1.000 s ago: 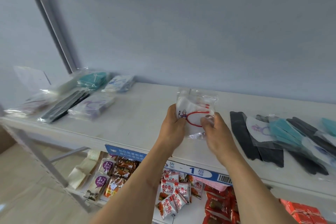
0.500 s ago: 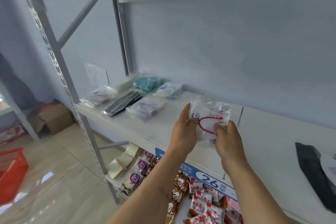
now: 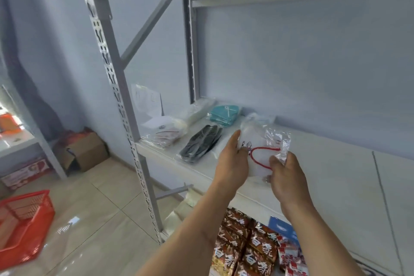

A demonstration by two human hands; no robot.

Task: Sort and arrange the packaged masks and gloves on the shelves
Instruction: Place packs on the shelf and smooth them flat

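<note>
Pinching a clear mask packet (image 3: 262, 150), both hands (image 3: 233, 163) (image 3: 286, 177), fingertips partly hidden.

Large white characters 白象 printed on the brown-red snack packets (image 3: 257, 251) stacked on the lower shelf, repeated across several packs. Red-and-white sachets (image 3: 291, 260) beside them bearing red characters too blurred to read. Small print on the cartoon-marked mask package (image 3: 259, 152) illegible.
</note>
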